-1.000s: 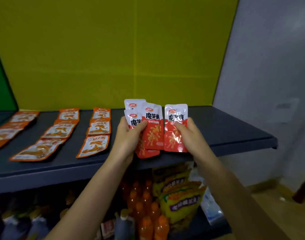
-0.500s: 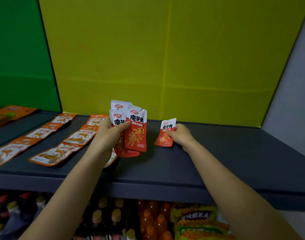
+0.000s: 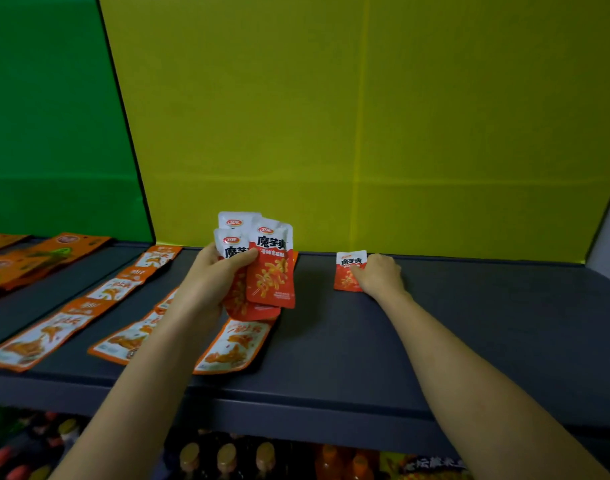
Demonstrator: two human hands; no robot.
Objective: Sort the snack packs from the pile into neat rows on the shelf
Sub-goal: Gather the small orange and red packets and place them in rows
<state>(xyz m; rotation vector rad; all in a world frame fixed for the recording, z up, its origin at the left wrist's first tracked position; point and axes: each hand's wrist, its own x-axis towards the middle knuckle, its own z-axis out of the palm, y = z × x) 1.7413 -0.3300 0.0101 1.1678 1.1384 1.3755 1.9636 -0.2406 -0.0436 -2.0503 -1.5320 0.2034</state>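
My left hand (image 3: 211,277) holds a fanned stack of red-and-white snack packs (image 3: 270,270) upright over the middle of the dark shelf (image 3: 487,327). My right hand (image 3: 379,273) rests on a single red-and-white snack pack (image 3: 348,270) lying flat at the back of the shelf, against the yellow wall, with fingers over its right edge. Rows of orange-and-white snack packs (image 3: 234,344) lie flat on the shelf's left half, one partly hidden under my left forearm.
Larger orange bags (image 3: 36,254) lie at the far left of the shelf. Below the shelf's front edge stand bottles (image 3: 227,457) and orange drinks. A green panel (image 3: 54,116) and a yellow panel (image 3: 365,116) back the shelf.
My right hand carried one red-and-white pack away from the stack, reached to the back of the shelf and laid it flat there. The view came closer and shifted right.
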